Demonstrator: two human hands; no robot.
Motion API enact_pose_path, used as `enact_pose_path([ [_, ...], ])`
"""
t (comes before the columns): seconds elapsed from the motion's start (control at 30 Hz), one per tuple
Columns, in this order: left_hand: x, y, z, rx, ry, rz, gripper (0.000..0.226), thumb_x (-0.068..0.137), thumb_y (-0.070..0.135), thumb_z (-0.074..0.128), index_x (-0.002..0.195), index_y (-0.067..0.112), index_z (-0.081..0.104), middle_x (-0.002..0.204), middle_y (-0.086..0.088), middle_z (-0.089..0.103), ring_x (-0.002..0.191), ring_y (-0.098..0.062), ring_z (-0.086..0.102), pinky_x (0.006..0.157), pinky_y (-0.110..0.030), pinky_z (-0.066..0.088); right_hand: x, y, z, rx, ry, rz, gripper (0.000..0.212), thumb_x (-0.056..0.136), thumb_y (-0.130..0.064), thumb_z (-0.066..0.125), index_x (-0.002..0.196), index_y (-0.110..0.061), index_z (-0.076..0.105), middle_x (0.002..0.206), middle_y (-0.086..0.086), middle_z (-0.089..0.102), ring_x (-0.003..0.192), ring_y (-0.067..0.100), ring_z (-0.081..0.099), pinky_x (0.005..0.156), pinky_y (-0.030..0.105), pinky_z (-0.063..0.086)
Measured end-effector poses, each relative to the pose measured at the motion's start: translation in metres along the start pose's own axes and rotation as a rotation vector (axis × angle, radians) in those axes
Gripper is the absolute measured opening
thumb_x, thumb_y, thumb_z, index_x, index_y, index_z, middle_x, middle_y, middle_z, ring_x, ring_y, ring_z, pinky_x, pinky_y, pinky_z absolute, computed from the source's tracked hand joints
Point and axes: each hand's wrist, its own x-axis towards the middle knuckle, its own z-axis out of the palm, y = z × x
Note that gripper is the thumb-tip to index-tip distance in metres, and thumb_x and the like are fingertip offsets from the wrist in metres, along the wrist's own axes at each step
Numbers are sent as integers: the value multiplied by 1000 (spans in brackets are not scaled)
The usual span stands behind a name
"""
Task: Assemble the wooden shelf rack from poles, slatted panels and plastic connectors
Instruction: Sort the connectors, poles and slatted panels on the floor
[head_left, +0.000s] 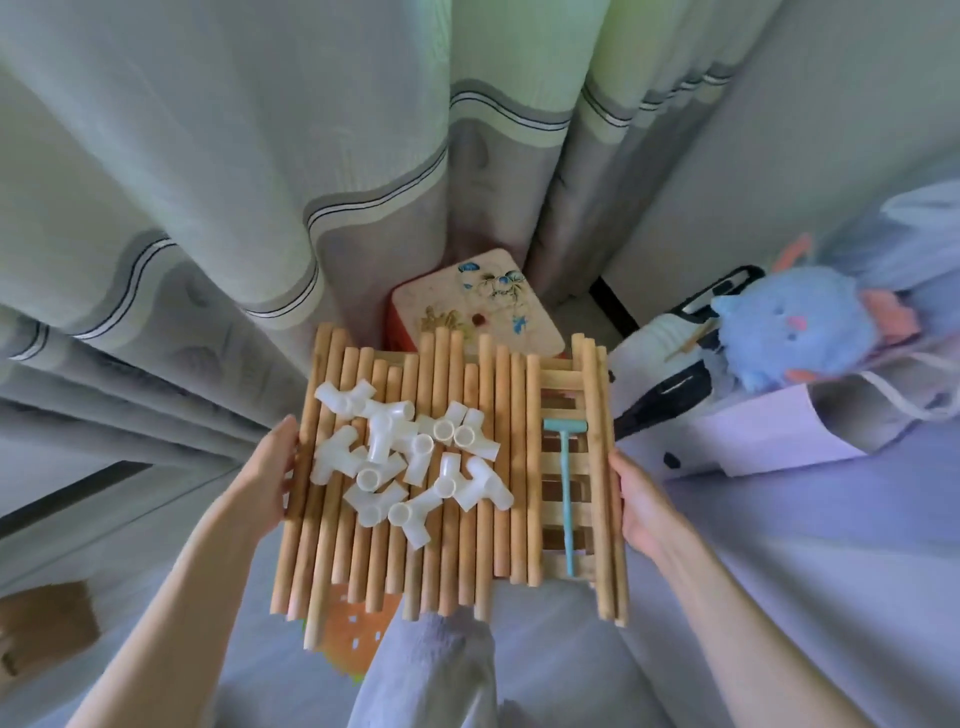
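Observation:
Several wooden poles (467, 545) lie side by side on a slatted wooden panel (563, 400), which I hold level in front of me. A heap of white plastic connectors (405, 457) rests on the poles at the left. A small light-blue plastic mallet (567, 499) lies across the bare slats at the right. My left hand (270, 467) grips the stack's left edge and my right hand (641, 504) grips its right edge. The panel's underside is hidden.
Green-grey curtains (260, 182) hang behind. A red stool with a flowered white top (478, 306) stands just beyond the stack. A blue plush toy (795, 327) and a pale paper bag (769, 431) sit at the right. A cardboard piece (47, 623) lies lower left. My knee (431, 665) is below.

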Motion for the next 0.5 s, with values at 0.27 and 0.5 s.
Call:
enact_pose_path([
  [0.27, -65, -56, -14, 124, -44, 40, 45, 93, 53, 36, 89, 14, 58, 96, -11, 59, 81, -26, 56, 68, -35, 47, -102, 102, -38, 164, 68, -42, 33, 95, -41, 48, 103, -14, 66, 96, 11, 71, 92, 27, 67, 82, 40, 53],
  [0.5, -108, -99, -14, 281, -163, 33, 51, 95, 52, 34, 99, 8, 60, 103, -16, 60, 90, -31, 57, 77, -40, 49, -182, 190, -61, 335, 215, 28, 31, 96, -37, 49, 97, -13, 67, 95, 12, 69, 92, 29, 66, 92, 45, 50],
])
